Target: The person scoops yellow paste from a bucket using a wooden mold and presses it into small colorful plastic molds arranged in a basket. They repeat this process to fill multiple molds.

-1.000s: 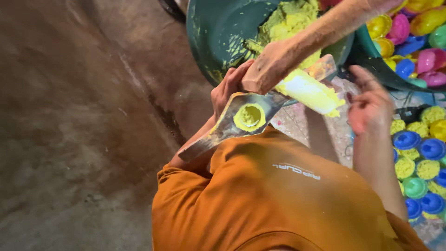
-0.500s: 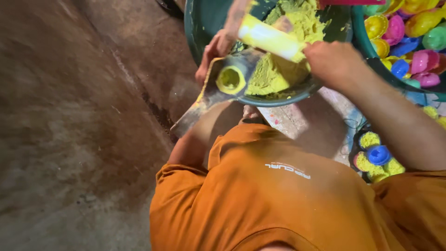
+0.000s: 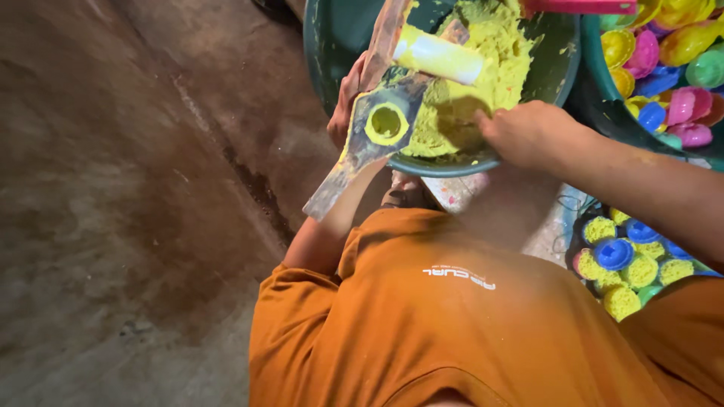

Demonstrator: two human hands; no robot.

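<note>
Head view: left hand (image 3: 345, 102) grips the wooden mould (image 3: 369, 143) beside the basin (image 3: 445, 162); right hand (image 3: 524, 134), fingers curled, reaches into the yellow paste (image 3: 483, 53).

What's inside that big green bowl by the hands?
The green bowl holds a heap of yellow paste. The right hand reaches into it. The bowl's bottom is covered by paste, tool and hand.

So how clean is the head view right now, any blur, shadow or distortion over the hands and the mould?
Head view: the right hand is softly motion-blurred and casts a shadow on the yellow paste; the wooden mould in the left hand reads fairly sharp; wide-angle stretch bends the green basin rim and the orange shirt; the floor is dim, with no glare.
</note>
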